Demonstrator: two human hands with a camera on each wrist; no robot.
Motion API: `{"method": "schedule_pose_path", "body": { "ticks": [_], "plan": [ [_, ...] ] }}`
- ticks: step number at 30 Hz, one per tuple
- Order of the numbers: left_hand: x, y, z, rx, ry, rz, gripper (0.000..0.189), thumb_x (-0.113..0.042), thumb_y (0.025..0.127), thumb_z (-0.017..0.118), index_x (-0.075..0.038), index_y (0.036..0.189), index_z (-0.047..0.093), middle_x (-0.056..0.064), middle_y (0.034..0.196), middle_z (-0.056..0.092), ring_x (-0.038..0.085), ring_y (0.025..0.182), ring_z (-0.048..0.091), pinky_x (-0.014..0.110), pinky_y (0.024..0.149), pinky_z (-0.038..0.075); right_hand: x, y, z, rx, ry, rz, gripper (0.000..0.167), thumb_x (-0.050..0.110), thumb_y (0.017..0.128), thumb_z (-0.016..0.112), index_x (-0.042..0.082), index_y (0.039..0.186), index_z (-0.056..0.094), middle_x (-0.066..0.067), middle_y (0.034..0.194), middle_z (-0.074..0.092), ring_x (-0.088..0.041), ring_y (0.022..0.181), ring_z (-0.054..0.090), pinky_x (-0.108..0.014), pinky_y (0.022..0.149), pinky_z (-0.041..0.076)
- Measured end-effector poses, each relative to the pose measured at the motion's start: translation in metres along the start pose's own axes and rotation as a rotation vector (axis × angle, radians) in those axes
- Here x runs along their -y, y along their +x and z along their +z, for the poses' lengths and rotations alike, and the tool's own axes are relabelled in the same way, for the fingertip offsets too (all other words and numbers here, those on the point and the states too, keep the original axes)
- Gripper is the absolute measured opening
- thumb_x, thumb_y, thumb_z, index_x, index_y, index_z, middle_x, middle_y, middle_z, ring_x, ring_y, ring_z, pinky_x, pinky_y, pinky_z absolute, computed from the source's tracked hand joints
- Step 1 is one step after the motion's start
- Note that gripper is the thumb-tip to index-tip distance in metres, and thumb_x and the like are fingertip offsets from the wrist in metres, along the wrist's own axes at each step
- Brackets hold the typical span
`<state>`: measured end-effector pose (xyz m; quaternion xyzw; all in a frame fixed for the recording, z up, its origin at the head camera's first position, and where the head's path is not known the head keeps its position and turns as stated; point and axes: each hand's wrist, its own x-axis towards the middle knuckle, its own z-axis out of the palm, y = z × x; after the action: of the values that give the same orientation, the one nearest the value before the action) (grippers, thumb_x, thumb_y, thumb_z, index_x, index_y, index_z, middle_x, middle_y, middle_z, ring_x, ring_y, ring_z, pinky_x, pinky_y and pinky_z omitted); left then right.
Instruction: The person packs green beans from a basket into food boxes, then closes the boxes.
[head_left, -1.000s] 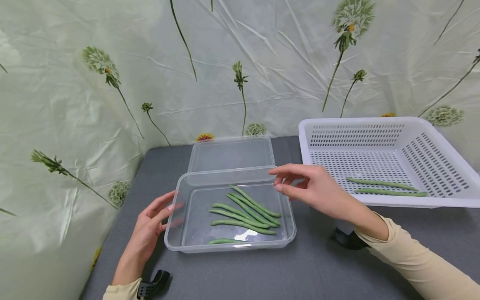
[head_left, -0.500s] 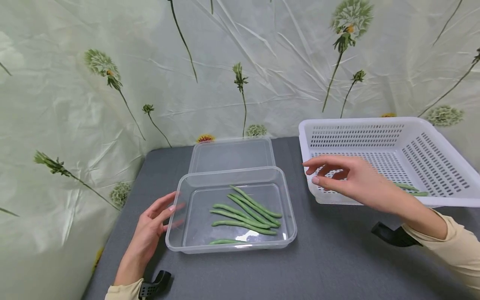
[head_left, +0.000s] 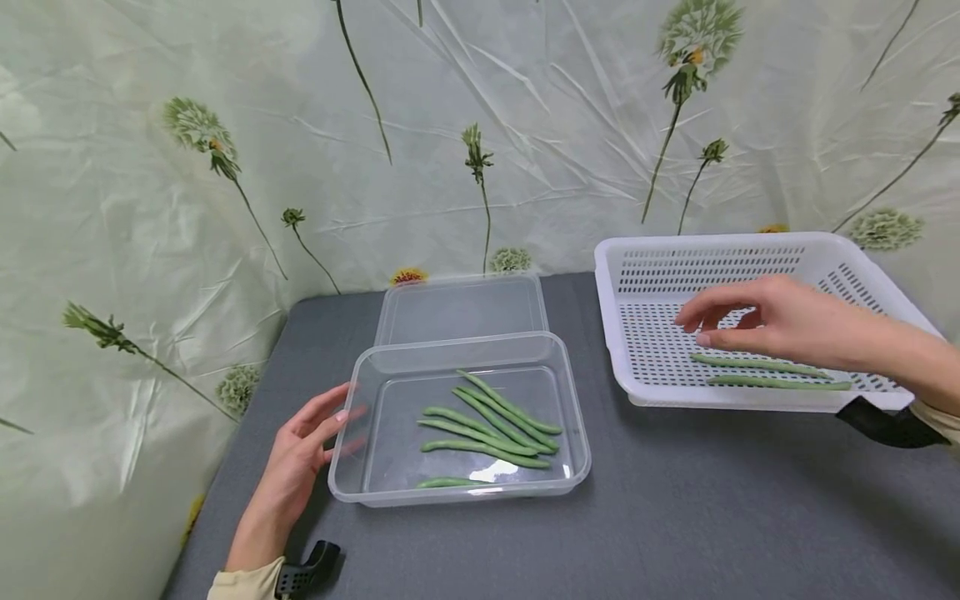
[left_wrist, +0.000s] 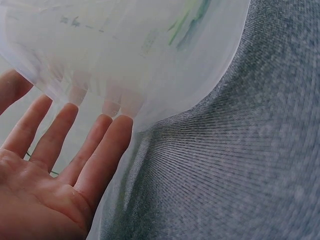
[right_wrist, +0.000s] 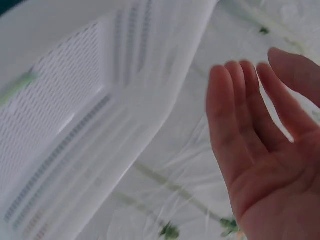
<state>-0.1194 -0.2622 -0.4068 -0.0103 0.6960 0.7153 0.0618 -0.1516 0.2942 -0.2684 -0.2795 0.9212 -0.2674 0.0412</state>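
My left hand (head_left: 288, 471) rests its fingertips against the left wall of a clear plastic container (head_left: 352, 483). In the left wrist view those fingers (left_wrist: 60, 132) are fairly straight, their tips at the container's wall. Several green beans (head_left: 480, 429) lie inside the container, most fanned out together and one apart near the front wall. Over a white perforated basket (head_left: 652, 392) hovers my right hand (head_left: 787, 321), fingers loosely bent and nothing between them. Two green beans (head_left: 757, 364) lie on the basket's floor just below that hand. The right wrist view shows its palm bare.
A clear flat lid (head_left: 465, 304) lies right behind the container. Grey cloth (head_left: 637, 517) covers the table. Behind it hangs a pale sheet (head_left: 420, 167) printed with dandelions. Each wrist carries a black strap mount, the left one (head_left: 307, 568) near the table's front.
My right hand has moved right from the container's right rim to above the basket. My left hand and the beans have stayed in place.
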Motion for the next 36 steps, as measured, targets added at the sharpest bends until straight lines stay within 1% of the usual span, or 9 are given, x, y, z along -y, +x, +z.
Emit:
{"method": "schedule_pose_path", "body": {
  "ticks": [3,8,10,16,23,27,31,33,36],
  "plan": [
    [0.001,0.000,0.000,0.000,-0.001,0.002,0.048,-0.015,0.101,0.059,-0.006,0.146,0.045,-0.001,0.140,0.054,0.017,0.119,0.060,0.040,0.086,0.056,-0.018,0.001,-0.010,0.082,-0.009,-0.036,0.027,0.010,0.091,0.072,0.028,0.110,0.069,0.016,0.104,0.067,-0.005,0.087,0.063,-0.024,0.070,0.054],
    [0.001,0.000,-0.001,0.005,-0.003,0.002,0.048,-0.015,0.101,0.058,-0.005,0.146,0.045,-0.002,0.140,0.055,0.017,0.119,0.060,0.040,0.086,0.056,-0.047,0.005,-0.020,0.251,0.055,-0.055,0.030,0.005,0.090,0.071,0.020,0.116,0.068,0.011,0.108,0.066,-0.008,0.095,0.063,-0.026,0.073,0.056],
    [0.001,0.000,-0.001,0.006,-0.006,0.000,0.048,-0.015,0.101,0.058,-0.006,0.146,0.045,-0.002,0.140,0.055,0.016,0.119,0.060,0.040,0.086,0.056,-0.057,0.007,-0.020,0.291,0.062,-0.035,0.033,0.005,0.089,0.072,0.020,0.118,0.068,0.010,0.110,0.067,-0.008,0.099,0.062,-0.027,0.074,0.056],
    [0.001,0.000,0.000,0.005,0.004,0.007,0.048,-0.015,0.101,0.059,-0.005,0.145,0.045,-0.003,0.139,0.055,0.016,0.119,0.060,0.040,0.085,0.057,-0.089,0.014,-0.016,0.415,0.084,0.015,0.033,0.003,0.087,0.072,0.012,0.119,0.068,-0.003,0.114,0.067,-0.012,0.100,0.062,-0.027,0.079,0.055],
    [0.001,0.000,0.000,0.000,0.012,0.007,0.048,-0.015,0.101,0.059,-0.005,0.145,0.045,-0.003,0.138,0.055,0.015,0.118,0.060,0.039,0.085,0.057,-0.128,0.019,-0.005,0.576,0.255,0.070,0.031,-0.008,0.083,0.065,-0.001,0.114,0.064,-0.011,0.105,0.064,-0.019,0.093,0.062,-0.027,0.076,0.054],
    [0.002,0.000,-0.001,0.001,0.008,0.002,0.048,-0.015,0.101,0.059,-0.005,0.145,0.045,-0.003,0.138,0.055,0.015,0.118,0.060,0.039,0.085,0.057,-0.144,0.018,-0.001,0.620,0.308,0.132,0.033,-0.009,0.081,0.065,-0.003,0.114,0.062,-0.011,0.101,0.061,-0.016,0.088,0.059,-0.027,0.074,0.054],
    [0.001,0.000,-0.001,0.001,0.004,-0.001,0.048,-0.016,0.101,0.059,-0.005,0.146,0.045,-0.003,0.138,0.055,0.016,0.118,0.060,0.040,0.085,0.057,-0.153,0.018,0.003,0.656,0.346,0.209,0.033,-0.007,0.081,0.067,-0.003,0.114,0.062,-0.009,0.098,0.060,-0.015,0.085,0.057,-0.026,0.071,0.052],
    [0.001,0.001,-0.001,0.000,0.003,-0.007,0.048,-0.017,0.101,0.059,-0.006,0.146,0.045,-0.002,0.139,0.055,0.016,0.119,0.060,0.040,0.085,0.056,-0.156,0.019,0.005,0.674,0.377,0.223,0.029,-0.005,0.083,0.068,-0.003,0.111,0.062,-0.008,0.096,0.059,-0.014,0.084,0.056,-0.026,0.069,0.052],
    [0.000,0.001,-0.001,0.000,0.008,-0.015,0.049,-0.018,0.101,0.059,-0.006,0.146,0.045,-0.002,0.139,0.054,0.015,0.119,0.060,0.040,0.086,0.056,-0.160,0.019,0.009,0.686,0.420,0.214,0.025,-0.005,0.083,0.068,-0.004,0.107,0.061,-0.006,0.091,0.057,-0.012,0.080,0.054,-0.024,0.066,0.051]
  ]
}}
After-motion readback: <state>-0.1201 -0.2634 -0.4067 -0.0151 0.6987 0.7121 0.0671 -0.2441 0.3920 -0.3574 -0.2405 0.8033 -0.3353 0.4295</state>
